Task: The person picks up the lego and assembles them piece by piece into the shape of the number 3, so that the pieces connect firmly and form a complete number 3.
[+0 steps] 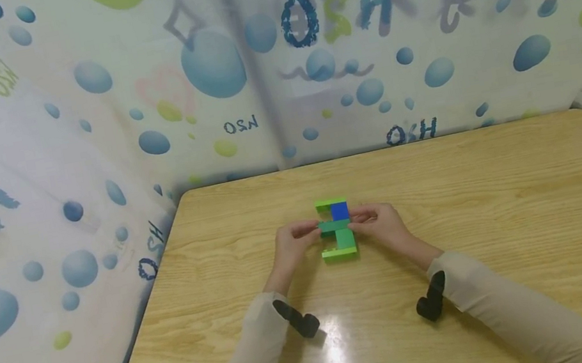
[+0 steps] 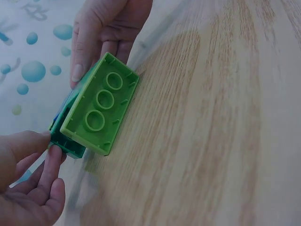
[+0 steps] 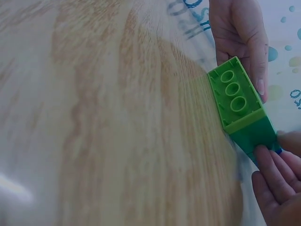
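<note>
A small assembly of toy building bricks [image 1: 344,238] is held between both hands over the wooden table. Lime green bricks form its two outer ends, a darker green brick crosses the middle, and a blue brick [image 1: 340,211] sits toward the far end. My left hand [image 1: 294,244] pinches the left end of the dark green brick between thumb and fingers. From the other side, my right hand [image 1: 383,225] grips the assembly near the blue and green bricks. In both wrist views the near lime green brick [image 2: 100,104] shows its hollow underside with three round tubes.
The wooden table [image 1: 475,201] spreads around the hands, its far edge near a wall covering [image 1: 276,99] printed with blue and green drops. Dark curved pieces [image 1: 307,326] sit at both sleeve cuffs. Light glares off the table's near part.
</note>
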`<control>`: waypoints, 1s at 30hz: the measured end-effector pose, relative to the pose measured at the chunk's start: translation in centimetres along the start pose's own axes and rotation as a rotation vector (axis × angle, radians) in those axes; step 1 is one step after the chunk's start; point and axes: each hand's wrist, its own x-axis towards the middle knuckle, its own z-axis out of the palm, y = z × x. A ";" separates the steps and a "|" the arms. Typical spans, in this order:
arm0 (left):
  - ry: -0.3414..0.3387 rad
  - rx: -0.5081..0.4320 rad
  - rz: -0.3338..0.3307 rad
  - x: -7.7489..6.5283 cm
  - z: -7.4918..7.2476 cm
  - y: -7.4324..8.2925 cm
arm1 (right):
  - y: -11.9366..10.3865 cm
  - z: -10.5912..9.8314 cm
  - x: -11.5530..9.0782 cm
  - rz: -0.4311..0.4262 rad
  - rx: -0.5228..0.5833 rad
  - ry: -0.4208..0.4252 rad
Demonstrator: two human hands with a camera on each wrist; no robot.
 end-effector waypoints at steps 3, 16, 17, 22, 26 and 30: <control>-0.006 0.002 0.002 0.1 0.0 -0.1 | 0.1 0.0 0.0 0.002 -0.005 -0.002; -0.030 -0.009 -0.007 0.2 0.1 -0.3 | 0.0 0.0 -0.2 0.037 -0.028 -0.013; -0.037 -0.013 -0.010 0.0 0.0 0.1 | -0.1 0.0 -0.2 0.041 -0.028 -0.014; -0.070 -0.022 0.010 -0.8 -0.2 1.2 | 0.0 -0.1 -0.3 0.049 -0.029 -0.018; -0.076 0.003 0.006 0.1 -0.3 -0.2 | 0.3 -0.3 -0.2 0.062 -0.009 -0.030; -0.075 0.026 0.007 0.3 -0.7 -0.8 | 0.7 -1.2 -0.2 0.097 0.009 -0.036</control>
